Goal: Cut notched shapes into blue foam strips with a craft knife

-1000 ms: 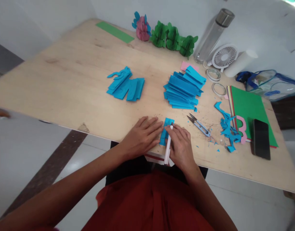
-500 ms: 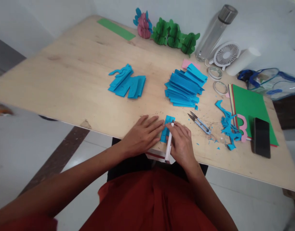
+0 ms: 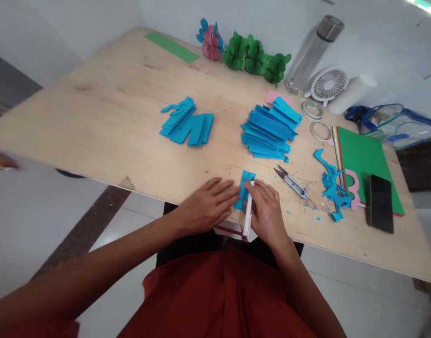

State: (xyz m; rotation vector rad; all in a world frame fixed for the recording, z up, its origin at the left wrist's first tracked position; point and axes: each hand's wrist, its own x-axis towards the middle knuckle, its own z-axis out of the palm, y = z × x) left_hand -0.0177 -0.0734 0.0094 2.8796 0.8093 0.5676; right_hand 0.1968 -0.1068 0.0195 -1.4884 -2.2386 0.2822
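A small blue paper strip lies flat near the front edge of the table, between my two hands. My left hand rests on the tabletop with fingers stretched out, its fingertips at the strip's left edge. In my right hand is a white pen, gripped near its dark tip, which points away from me over the upper part of the strip. Whether the tip touches the paper I cannot tell. Thread snips lie right of my right hand.
Beyond my hands lie a stack of blue paper strips and cut blue pieces. Blue scraps, a phone and green sheets are at right. Green paper figures, a bottle and a fan stand along the wall.
My left hand has slid slightly towards me, its fingers lower beside the strip. The right hand keeps its grip on the pen with hardly any movement. The whole view has shifted slightly.
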